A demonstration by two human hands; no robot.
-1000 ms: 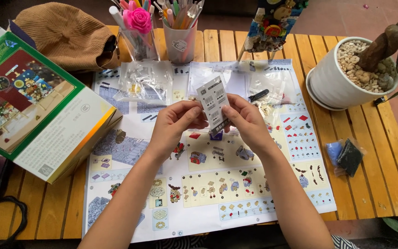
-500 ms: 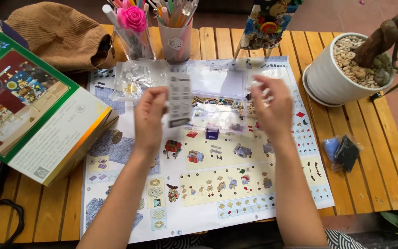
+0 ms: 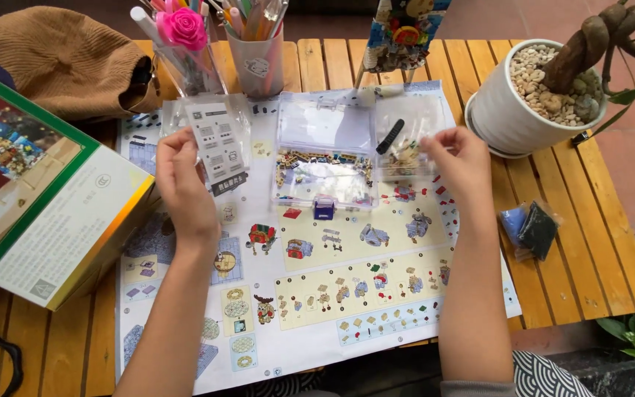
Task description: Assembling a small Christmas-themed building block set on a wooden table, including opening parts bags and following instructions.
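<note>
My left hand [image 3: 185,184] holds up a clear plastic bag with a white printed sheet [image 3: 218,143] inside it, over the left side of a large illustrated instruction sheet [image 3: 332,294]. My right hand [image 3: 464,162] pinches the right edge of a second clear bag [image 3: 406,143], which holds small tan pieces and a black tool. Between my hands lies a clear plastic tray [image 3: 325,158] with several tiny bricks in it. A small purple piece [image 3: 324,208] sits just in front of the tray.
A green picture box [image 3: 38,198] lies at the left, with a brown knitted hat [image 3: 67,62] behind it. Pen cups [image 3: 255,55] and a pink flower [image 3: 183,28] stand at the back. A white pebble-filled plant pot [image 3: 505,117] and small blue and black bags [image 3: 529,229] are at the right.
My hands held one bag together at the middle. They have moved apart: the left carried the sheet bag to the left, the right went right to the bag of pieces.
</note>
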